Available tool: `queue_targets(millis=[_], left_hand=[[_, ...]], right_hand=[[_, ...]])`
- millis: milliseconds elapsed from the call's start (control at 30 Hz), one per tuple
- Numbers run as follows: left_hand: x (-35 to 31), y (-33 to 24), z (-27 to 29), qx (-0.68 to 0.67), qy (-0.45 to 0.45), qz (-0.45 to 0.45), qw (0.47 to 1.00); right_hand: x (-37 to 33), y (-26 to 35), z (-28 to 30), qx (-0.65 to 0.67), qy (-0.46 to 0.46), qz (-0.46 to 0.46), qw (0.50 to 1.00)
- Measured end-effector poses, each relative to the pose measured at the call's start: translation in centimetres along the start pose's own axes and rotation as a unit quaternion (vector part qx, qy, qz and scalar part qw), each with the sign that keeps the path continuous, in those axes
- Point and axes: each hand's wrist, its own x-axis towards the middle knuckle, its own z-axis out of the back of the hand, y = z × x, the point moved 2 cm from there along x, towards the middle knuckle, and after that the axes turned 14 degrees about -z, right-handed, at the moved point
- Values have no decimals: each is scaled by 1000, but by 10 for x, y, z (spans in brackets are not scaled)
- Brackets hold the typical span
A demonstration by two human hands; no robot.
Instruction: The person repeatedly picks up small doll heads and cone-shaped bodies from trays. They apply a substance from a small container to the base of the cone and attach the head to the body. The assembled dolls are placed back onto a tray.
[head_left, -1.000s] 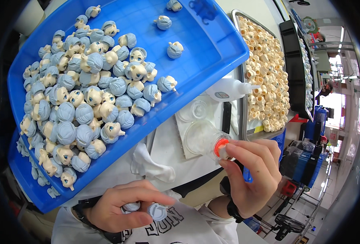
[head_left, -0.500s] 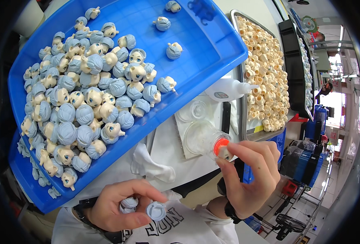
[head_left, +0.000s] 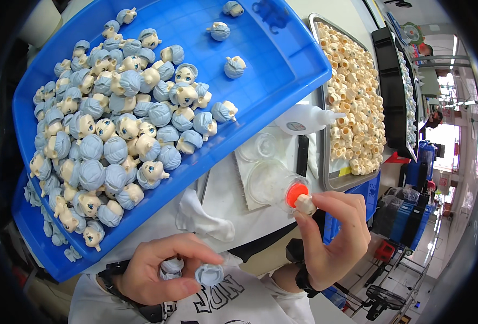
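My left hand [head_left: 150, 275] pinches a hollow blue-grey doll hair piece [head_left: 209, 274] between thumb and index finger, its open side showing. More blue-grey hair pieces [head_left: 171, 267] are tucked in the curled palm of that hand. Between the thumb and fingertips of my right hand [head_left: 339, 232] is a small cream doll head [head_left: 305, 205]. It is right beside the round orange-red end [head_left: 296, 193] of a clear container [head_left: 271, 183]; whether they touch I cannot tell.
A blue tray [head_left: 274, 89] heaped with blue-haired doll heads [head_left: 115, 148] fills the left. At the right, a metal tray [head_left: 352, 181] holds cream head pieces [head_left: 352, 102]. Between them lie a white squeeze bottle [head_left: 304, 119], a black bar [head_left: 302, 156] and a white cloth [head_left: 204, 218].
My right hand has drawn the doll head slightly down and right, uncovering more of the orange-red end. The hair piece in my left hand has tilted, showing more of its hollow.
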Motion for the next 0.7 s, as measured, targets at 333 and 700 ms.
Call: queue_targets(millis=[333,700], left_hand=[[1,0,4,48,-13,-3,999],[1,-3,1,34,-21,19,999]], right_hand=[[-15,-2,-2,134,-34,61,989],[-27,32,-21,169,131,177,961]])
